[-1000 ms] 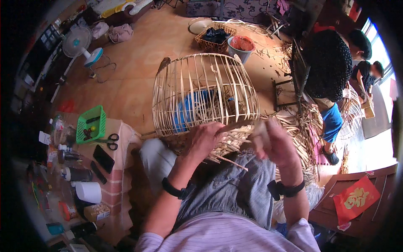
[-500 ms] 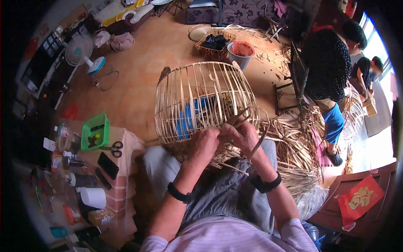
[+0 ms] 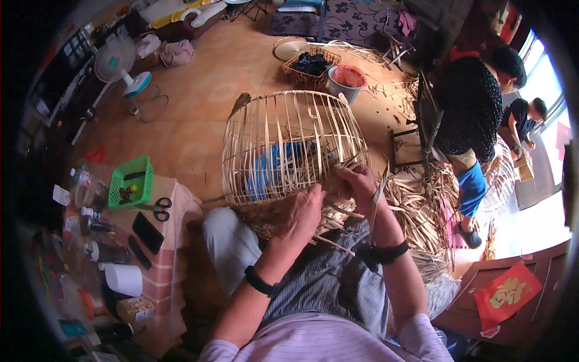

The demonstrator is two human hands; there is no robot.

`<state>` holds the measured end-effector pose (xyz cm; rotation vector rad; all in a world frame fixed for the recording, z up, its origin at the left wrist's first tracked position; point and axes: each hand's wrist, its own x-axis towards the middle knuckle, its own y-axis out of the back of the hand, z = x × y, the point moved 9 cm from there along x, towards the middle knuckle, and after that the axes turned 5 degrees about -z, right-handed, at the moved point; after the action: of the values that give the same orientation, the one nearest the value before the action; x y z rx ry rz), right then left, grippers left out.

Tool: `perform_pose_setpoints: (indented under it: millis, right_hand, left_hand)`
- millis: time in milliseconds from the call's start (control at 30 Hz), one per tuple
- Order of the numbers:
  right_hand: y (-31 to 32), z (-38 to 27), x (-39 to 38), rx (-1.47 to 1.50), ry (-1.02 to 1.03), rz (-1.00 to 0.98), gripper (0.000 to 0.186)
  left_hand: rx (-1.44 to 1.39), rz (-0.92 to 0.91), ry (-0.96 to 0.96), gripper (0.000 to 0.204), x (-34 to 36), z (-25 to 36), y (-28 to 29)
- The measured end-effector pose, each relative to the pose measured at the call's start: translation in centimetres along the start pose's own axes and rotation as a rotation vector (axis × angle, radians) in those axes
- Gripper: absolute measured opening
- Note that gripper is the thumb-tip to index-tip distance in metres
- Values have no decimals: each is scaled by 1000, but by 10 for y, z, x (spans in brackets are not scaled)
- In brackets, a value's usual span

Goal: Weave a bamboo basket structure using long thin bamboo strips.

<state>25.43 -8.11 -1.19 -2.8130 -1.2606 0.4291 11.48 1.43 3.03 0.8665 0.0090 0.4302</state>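
Cage-like basket (image 3: 318, 130) close before knees (image 3: 223, 232), probably for easy reach; right hand's (image 3: 360, 187) fingers pinch pale strip (image 3: 380, 192) at near edge; left hand's (image 3: 303, 210) fingers beside, grip unclear.

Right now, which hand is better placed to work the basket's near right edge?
Probably the right hand: it's at that edge of the basket, a pale strip beside its wrist; the left hand is farther left.

The basket (image 3: 295, 148) before me looks like matt split cane, the strips (image 3: 416, 208) heaped at centre right dry and rough. My striped trousers (image 3: 325, 289) are matt cloth; the green tray (image 3: 146, 184) at left is smooth plastic, the red sheet (image 3: 508, 292) at lower right paper.
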Motion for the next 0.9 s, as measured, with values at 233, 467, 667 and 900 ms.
perform_pose_setpoints:
  millis: [233,467,667,900]
  right_hand:
    - [-33,-55,10,-487,57,-232,21]
    - [-41,-65,37,-1195,298,-106,25]
    - [-51,-55,52,-1422,436,-71,22]
    - [-36,-43,45,-926,391,-200,21]
  left_hand:
    - [92,-24,18,8,4,2,-4]
    - [288,49,-97,10,0,14,2]
    - [260,159,-195,9,-1,7,-6]
    - [206,82,-20,10,9,-7,-14]
